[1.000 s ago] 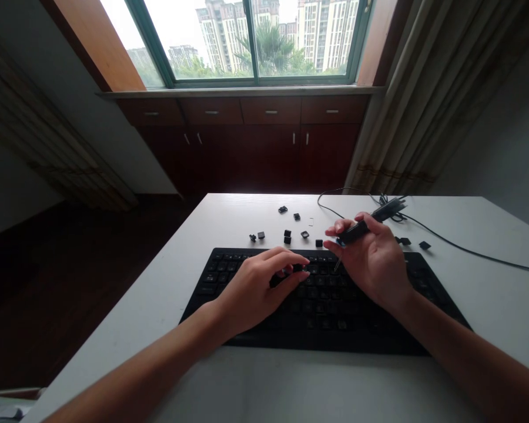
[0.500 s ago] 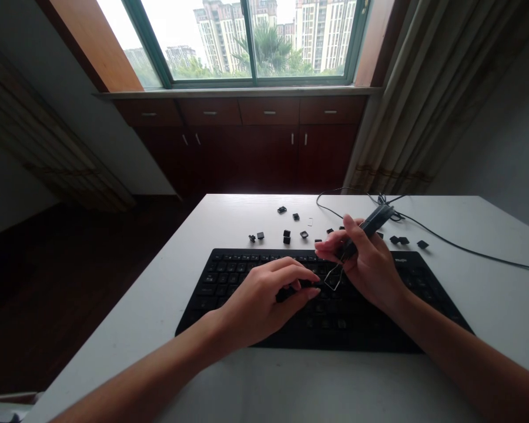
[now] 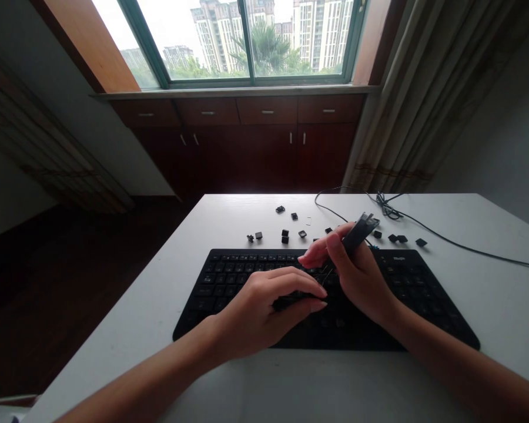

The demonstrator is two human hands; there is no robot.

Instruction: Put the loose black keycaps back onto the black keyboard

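A black computer keyboard (image 3: pixel 242 276) lies on the white table (image 3: pixel 498 299). My left hand (image 3: pixel 264 311) rests over its lower middle, with the fingers and thumb pinching a small black keycap (image 3: pixel 286 302). My right hand (image 3: pixel 359 282) grips a black keycap puller (image 3: pixel 356 236) by its handle, and the thin wire loop (image 3: pixel 327 277) of the puller reaches down to the keys. The hand hides the keys under it. Several loose black keycaps (image 3: pixel 284 236) lie on the table behind the keyboard.
More loose keycaps (image 3: pixel 397 238) lie at the back right, near a thin black cable (image 3: pixel 449 244) that loops across the table. Past the far table edge stand a wooden cabinet with drawers (image 3: pixel 264 111), a window and a curtain.
The puller has turned more upright and moved left, its wire loop now down among the keys. My left hand has slid toward me over the keyboard with the keycap.
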